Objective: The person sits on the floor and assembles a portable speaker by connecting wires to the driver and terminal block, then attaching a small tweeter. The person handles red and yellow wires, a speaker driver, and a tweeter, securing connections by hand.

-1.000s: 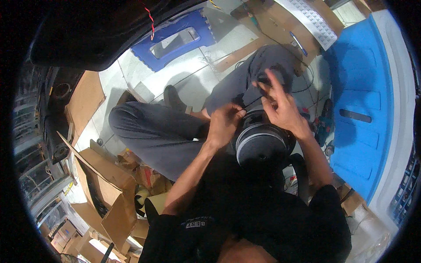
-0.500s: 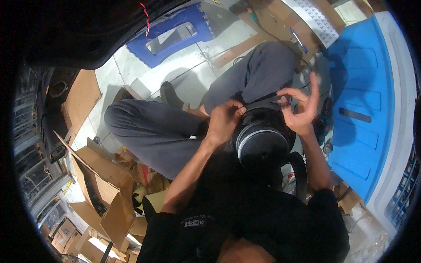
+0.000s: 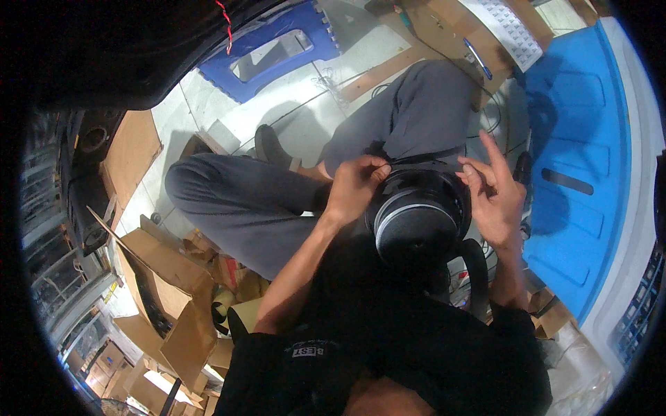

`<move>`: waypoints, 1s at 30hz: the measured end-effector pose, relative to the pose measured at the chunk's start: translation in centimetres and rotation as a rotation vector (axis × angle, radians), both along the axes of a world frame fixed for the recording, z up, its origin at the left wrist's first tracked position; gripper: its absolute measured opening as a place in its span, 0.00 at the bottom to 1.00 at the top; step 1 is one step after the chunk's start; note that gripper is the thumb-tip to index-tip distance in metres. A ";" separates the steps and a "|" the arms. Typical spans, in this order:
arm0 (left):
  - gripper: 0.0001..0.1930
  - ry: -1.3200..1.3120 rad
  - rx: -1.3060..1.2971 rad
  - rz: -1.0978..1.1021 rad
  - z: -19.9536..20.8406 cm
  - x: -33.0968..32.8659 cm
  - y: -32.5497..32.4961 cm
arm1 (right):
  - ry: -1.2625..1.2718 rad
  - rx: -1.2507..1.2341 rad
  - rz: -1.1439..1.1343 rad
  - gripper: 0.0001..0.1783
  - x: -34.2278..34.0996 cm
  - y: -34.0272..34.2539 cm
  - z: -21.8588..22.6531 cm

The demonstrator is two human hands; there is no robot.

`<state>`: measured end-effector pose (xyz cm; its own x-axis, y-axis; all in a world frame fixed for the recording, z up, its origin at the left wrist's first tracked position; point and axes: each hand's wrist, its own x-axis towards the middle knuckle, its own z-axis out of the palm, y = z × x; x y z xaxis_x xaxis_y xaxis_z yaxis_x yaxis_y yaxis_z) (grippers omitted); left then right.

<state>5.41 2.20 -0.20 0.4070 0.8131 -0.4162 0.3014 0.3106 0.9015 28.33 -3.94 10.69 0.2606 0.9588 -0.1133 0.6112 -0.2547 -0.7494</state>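
Observation:
In my lap sits a round black object with a pale ring round its raised front, perhaps a speaker; its exact kind is unclear. My left hand is at its far left edge, thumb and fingertips pinched together. Whatever lies between them is too small and dark to make out. Just off the object's right side is my right hand. Its index finger points up and away, while the thumb and other fingers curl together, pinching something I cannot make out. A dark strip or thread may run between the hands along the far rim.
A blue plastic panel stands to the right. Ahead are a blue step stool and cardboard bearing a pen and a printed sheet. Cardboard boxes crowd the left. A red wire hangs at the top.
My right hand has moved to the right and slightly nearer me, away from the black object's rim. My left hand stays almost where it was.

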 end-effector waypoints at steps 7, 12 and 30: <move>0.13 -0.102 -0.084 0.094 -0.6 0.6 0.0 | 0.124 -0.124 -0.122 0.28 0.8 1.5 -0.1; 0.19 0.114 -0.020 0.054 0.0 1.6 0.8 | 0.265 -0.170 -0.176 0.26 1.7 1.2 -0.9; 0.48 0.379 0.416 0.001 1.0 4.9 2.6 | 0.255 -0.008 -0.210 0.10 2.5 -2.3 -4.1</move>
